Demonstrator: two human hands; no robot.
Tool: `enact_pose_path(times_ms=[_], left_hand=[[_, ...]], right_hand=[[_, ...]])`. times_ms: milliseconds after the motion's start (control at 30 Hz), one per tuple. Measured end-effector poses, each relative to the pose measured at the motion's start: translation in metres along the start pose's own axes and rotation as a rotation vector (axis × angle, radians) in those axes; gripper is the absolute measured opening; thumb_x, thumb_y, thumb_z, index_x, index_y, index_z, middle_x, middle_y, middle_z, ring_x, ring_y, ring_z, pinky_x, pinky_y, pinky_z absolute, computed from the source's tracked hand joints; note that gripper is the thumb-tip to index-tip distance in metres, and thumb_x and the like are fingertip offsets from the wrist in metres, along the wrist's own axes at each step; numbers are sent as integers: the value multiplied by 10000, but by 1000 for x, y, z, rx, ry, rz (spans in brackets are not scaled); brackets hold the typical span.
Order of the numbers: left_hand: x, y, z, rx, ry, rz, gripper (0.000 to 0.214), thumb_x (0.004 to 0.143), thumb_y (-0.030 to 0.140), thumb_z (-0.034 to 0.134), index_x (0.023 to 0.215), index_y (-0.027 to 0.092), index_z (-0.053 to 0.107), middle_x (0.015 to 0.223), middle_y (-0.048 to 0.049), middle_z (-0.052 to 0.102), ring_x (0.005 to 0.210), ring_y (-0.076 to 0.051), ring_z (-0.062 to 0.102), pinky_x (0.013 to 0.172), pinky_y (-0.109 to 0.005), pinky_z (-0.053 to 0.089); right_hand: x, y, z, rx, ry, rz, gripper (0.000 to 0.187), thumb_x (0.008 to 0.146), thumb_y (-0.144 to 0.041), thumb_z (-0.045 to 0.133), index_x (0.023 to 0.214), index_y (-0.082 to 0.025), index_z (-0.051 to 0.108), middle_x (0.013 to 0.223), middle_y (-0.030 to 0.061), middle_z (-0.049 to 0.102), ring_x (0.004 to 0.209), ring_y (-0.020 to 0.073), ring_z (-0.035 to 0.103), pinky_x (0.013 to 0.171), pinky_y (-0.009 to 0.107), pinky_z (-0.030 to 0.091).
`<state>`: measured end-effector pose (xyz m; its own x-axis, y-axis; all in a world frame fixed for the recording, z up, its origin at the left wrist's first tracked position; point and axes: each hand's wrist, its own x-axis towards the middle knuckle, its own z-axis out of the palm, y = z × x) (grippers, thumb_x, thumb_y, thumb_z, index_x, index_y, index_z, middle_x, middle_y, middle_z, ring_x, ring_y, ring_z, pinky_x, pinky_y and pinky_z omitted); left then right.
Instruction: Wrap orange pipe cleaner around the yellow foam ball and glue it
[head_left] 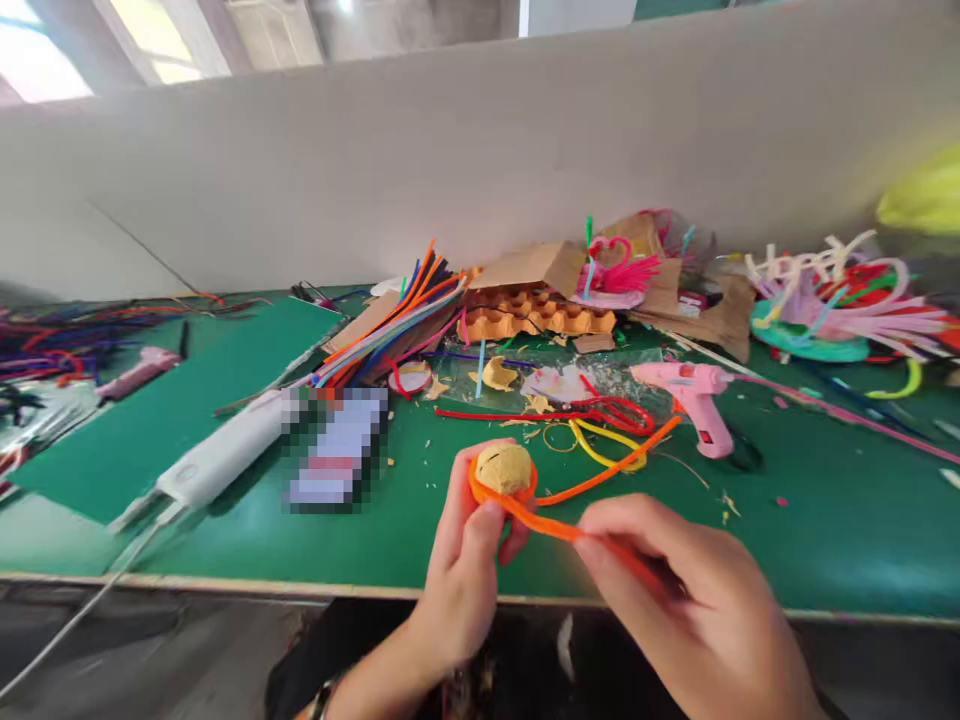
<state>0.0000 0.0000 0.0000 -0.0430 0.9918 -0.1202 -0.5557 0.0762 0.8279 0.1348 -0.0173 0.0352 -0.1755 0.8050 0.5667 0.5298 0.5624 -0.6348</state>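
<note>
Craft workshop, green worktable (225, 400), pipe cleaner bundle (390, 320), pink glue gun (694, 395), cardboard scraps (705, 315)

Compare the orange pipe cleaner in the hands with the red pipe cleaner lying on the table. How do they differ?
The orange pipe cleaner is held off the table, while the red pipe cleaner lies flat on the green table. The orange one wraps round a yellow ball in the left hand and is pinched by the right hand; the red one is untouched. Both are thin, fuzzy strands.
</note>
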Motion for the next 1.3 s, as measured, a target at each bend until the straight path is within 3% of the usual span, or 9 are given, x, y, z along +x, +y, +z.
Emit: enact_pose_path(times_ms=[133,267,367,567,833,1300], left_hand=[[1,1,4,-89,-99,-102,273,679,291,588,896,142,519,494,88,439,439,-45,300,447,-172,235],[3,3,6,-126,-238,-135,176,708,298,556,785,163,474,503,98,389,434,-34,228,459,-182,221],[3,4,7,-100,-236,-124,170,719,300,543,786,164,466,507,101,381,435,-35,214,463,-191,203],[1,6,8,-68,-271,-143,184,715,314,534,787,157,471,501,101,362,442,-38,216,464,-199,184],[-3,5,8,-112,-294,-147,200,707,298,561,819,169,457,512,95,366,466,-48,230,465,-191,194],[-4,-3,4,-103,-357,-50,172,746,311,540,834,179,474,546,84,344,488,-64,215,463,-192,194]], right_hand=[[5,4,-1,-38,-11,22,196,845,-202,500,651,-196,530,442,-82,445,349,44,387,344,125,328],[7,10,0,-68,35,5,158,856,-173,484,705,-202,519,532,-58,543,434,55,485,426,124,394],[7,14,1,-96,24,-22,141,866,-143,466,746,-206,505,579,-54,557,481,56,517,473,125,416],[5,14,4,-70,16,6,169,874,-135,427,728,-219,433,549,-81,455,417,36,462,412,109,390],[0,16,10,-75,178,-80,69,823,-182,570,815,-242,536,667,-94,649,525,26,598,493,84,429],[3,11,9,-62,201,-18,131,782,-151,602,684,-209,537,566,-77,624,483,50,591,463,103,469]])
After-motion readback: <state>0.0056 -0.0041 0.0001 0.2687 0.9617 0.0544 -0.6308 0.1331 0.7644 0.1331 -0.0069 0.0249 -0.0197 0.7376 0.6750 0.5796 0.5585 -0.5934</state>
